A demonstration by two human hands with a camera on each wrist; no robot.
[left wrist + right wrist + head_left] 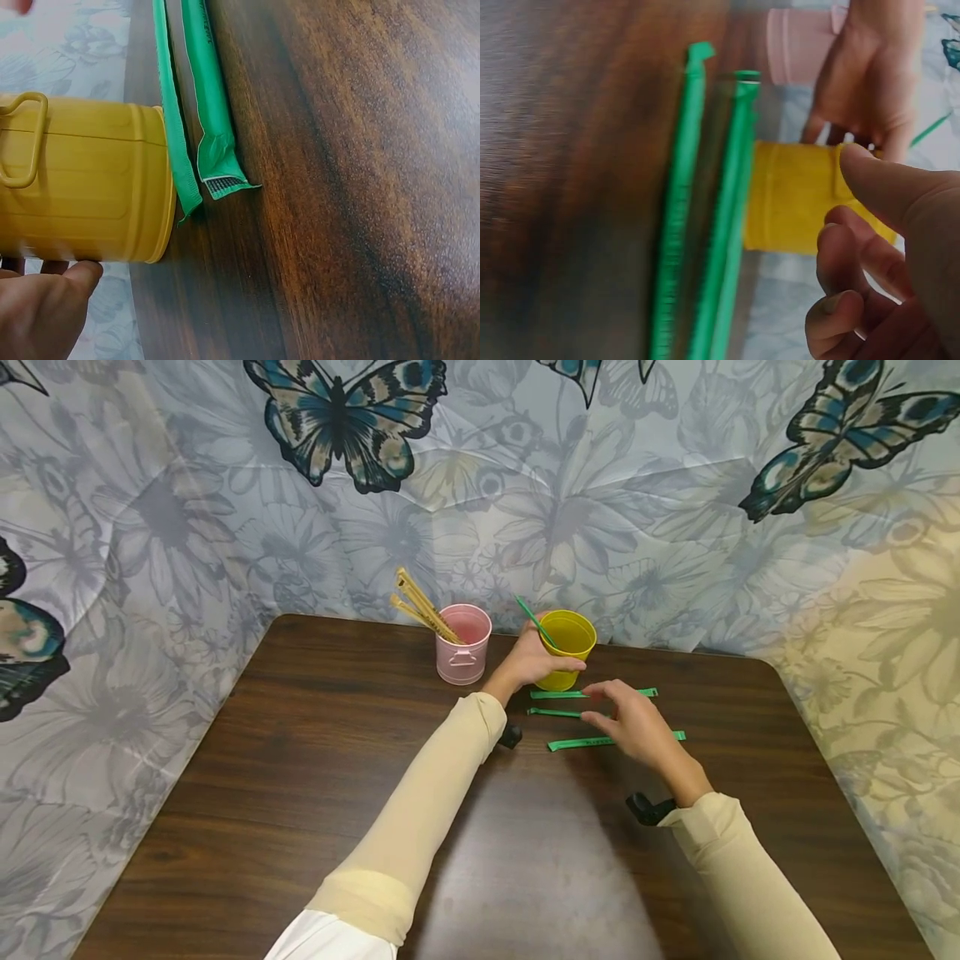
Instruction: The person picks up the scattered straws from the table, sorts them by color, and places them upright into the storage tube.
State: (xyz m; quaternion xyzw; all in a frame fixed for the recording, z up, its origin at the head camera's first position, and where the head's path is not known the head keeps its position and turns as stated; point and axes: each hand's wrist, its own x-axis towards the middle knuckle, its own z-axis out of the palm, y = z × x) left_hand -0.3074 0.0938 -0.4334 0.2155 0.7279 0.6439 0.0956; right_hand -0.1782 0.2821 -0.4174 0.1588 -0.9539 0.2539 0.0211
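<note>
My left hand [529,658] grips the side of a small yellow bucket [573,647] at the back of the table. One slim green packet [531,617] leans up out of the bucket's rim. In front of the bucket lie three long green packets side by side, the nearest packet [579,744] with dark print along it. My right hand [636,725] hovers over these packets, thumb and fingers apart with nothing between them, and hides parts of the packets. In the left wrist view, a packet [174,127] runs right along the base of the bucket [82,187].
Left of the yellow bucket stands a pink bucket [461,667] with several tan stick packets [424,602] leaning in it. A wall cloth with butterflies [339,418] hangs behind the dark wooden table [315,760]. Black wrist cameras [649,809] sit at both wrists.
</note>
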